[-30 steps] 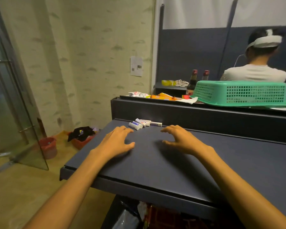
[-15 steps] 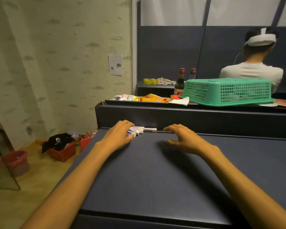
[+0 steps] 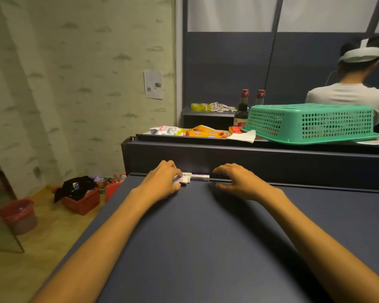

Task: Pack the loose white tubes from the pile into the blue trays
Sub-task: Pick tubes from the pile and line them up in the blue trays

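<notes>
Left hand [image 3: 162,180] fingers curl over white tubes [image 3: 185,178] at tabletop [image 3: 206,237] 12 o'clock edge; grip unclear. Right hand [image 3: 239,182] spread, empty. Tubes prob. light, stiff, slick: pinch mid-body.

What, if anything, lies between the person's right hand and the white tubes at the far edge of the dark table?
Nothing visible does. The right hand hovers beside the white tubes, with only bare dark table between them. The left hand already touches the tubes from the other side. No blue trays are in view.
</notes>
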`<state>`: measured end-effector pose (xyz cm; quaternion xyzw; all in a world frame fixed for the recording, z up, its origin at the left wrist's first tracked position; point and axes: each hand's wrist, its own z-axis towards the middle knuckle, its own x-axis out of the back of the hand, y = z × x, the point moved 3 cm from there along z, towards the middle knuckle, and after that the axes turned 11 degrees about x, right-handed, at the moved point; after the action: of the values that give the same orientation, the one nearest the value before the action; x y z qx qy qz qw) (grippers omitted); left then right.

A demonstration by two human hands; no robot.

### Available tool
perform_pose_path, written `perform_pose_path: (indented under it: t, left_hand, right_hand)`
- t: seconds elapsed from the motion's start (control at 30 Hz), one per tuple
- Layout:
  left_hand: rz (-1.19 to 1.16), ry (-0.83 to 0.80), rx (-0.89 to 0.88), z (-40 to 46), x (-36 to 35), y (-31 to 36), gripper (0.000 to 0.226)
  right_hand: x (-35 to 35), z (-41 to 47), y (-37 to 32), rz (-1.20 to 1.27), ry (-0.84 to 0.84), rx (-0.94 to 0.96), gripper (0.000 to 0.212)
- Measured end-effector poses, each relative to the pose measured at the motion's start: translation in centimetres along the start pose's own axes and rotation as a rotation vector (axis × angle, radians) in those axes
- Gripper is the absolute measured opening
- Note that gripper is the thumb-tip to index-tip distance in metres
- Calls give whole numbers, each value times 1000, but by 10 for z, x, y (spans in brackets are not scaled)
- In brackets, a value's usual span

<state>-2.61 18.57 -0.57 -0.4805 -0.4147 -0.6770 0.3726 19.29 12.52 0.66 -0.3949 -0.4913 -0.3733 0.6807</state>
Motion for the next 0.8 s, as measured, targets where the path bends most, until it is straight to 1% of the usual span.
perform_pose_path:
  t: [0.13, 0.3, 0.43, 0.6, 0.67, 0.8]
  left_hand:
    - [11, 6, -6, 1, 2, 6, 40]
    - [-48, 54, -12, -1, 4, 13, 27]
    - [-227, 86, 14, -1, 12, 9, 22]
    - [-588, 43, 9, -14, 29, 6, 27]
    - [-662, 16, -4, -20, 30, 3, 30]
    - [-762, -30, 0, -27, 31, 0, 30]
  right_hand:
    - [-3, 7, 3, -13, -6, 6, 46]
    - [-3, 13, 6, -15, -10, 11, 46]
    - [-3, 18, 5, -17, -3, 17, 45]
    - [-8, 30, 0, -16, 3, 48, 40]
    - [-12, 34, -2, -17, 1, 54, 40]
    - [-21, 39, -5, -16, -24, 51, 40]
